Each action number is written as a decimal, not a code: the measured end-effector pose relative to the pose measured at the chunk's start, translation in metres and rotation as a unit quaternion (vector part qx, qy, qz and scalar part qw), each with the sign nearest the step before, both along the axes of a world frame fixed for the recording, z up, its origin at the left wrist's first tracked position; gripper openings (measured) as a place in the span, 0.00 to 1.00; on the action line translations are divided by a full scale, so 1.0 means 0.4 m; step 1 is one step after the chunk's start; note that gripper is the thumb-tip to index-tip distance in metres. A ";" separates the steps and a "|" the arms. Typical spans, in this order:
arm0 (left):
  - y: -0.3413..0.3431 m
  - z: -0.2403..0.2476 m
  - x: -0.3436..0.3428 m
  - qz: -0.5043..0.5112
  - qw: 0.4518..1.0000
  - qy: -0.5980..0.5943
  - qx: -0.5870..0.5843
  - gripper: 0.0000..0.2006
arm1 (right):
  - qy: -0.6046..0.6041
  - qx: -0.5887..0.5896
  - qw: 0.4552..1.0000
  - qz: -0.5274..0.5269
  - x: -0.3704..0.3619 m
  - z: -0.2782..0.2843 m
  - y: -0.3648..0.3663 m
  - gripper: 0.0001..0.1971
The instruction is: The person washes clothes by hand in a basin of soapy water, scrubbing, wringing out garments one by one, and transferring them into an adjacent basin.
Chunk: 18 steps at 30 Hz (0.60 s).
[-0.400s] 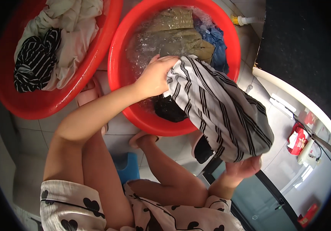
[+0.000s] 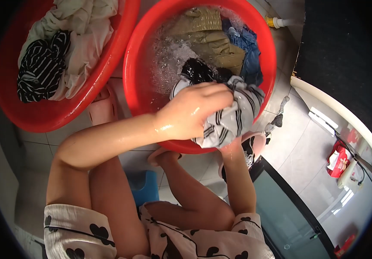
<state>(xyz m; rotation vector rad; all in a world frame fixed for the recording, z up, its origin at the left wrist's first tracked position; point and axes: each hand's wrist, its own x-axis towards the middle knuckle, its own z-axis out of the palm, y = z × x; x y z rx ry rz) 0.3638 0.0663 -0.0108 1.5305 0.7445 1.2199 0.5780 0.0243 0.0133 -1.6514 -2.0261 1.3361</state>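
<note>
A wet light grey garment (image 2: 225,126) with black stripes is bunched up over the near side of a red round basin (image 2: 132,93). My left hand (image 2: 194,110) is closed on it from above, fingers curled into the folds. From below, my right hand (image 2: 230,146) grips the same bundle; its fingers are hidden by the cloth. In the basin's bubbly water, just beyond my left hand, lies a black cloth (image 2: 197,70). Khaki clothing with an elastic waistband (image 2: 203,21) soaks farther back, beside a blue garment (image 2: 247,52).
A second red basin (image 2: 34,123) on the left holds white cloth (image 2: 89,56) and a black striped garment (image 2: 41,71). A blue stool (image 2: 147,187) shows between my legs. Right are a black-topped counter (image 2: 339,47), a red packet (image 2: 338,160) and a yellow-ended hose (image 2: 276,22).
The striped garment, stretched out to the right before, is now gathered into a bundle above the basin. My right hand has moved up and left; my left hand has shifted nearer and now covers the cloth.
</note>
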 end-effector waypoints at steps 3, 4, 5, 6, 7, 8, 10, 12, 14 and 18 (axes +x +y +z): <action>-0.062 0.030 0.053 -0.046 0.996 -0.019 0.068 0.16 | -0.117 0.194 0.963 0.149 -0.009 -0.003 -0.010 0.14; -0.086 0.031 0.053 -0.078 0.995 -0.005 0.062 0.16 | -0.110 0.191 0.970 0.101 -0.039 -0.014 -0.024 0.14; -0.109 0.031 0.052 -0.098 0.994 -0.008 0.041 0.18 | -0.102 0.185 0.976 0.051 -0.067 -0.030 -0.036 0.15; -0.128 0.027 0.053 -0.118 0.993 -0.009 0.010 0.18 | -0.098 0.188 0.977 0.021 -0.086 -0.043 -0.040 0.15; -0.134 0.026 0.052 -0.138 0.990 -0.012 -0.017 0.18 | -0.100 0.196 0.975 -0.007 -0.098 -0.052 -0.042 0.15; -0.135 0.022 0.054 -0.139 0.990 -0.012 -0.016 0.18 | -0.108 0.209 0.972 -0.023 -0.106 -0.055 -0.037 0.15; -0.119 0.037 0.050 -0.106 0.988 -0.099 -0.058 0.19 | -0.127 0.234 0.963 -0.038 -0.106 -0.058 -0.015 0.16; -0.094 0.030 0.022 -0.066 0.994 -0.071 -0.054 0.24 | -0.170 0.266 0.948 -0.025 -0.093 -0.033 0.024 0.16; -0.058 0.002 -0.003 -0.008 0.998 -0.059 -0.007 0.25 | -0.228 0.305 0.925 0.008 -0.079 0.000 0.047 0.17; -0.046 -0.060 -0.001 -0.008 0.981 -0.117 -0.155 0.21 | -0.251 0.335 0.907 0.033 -0.047 0.000 0.073 0.18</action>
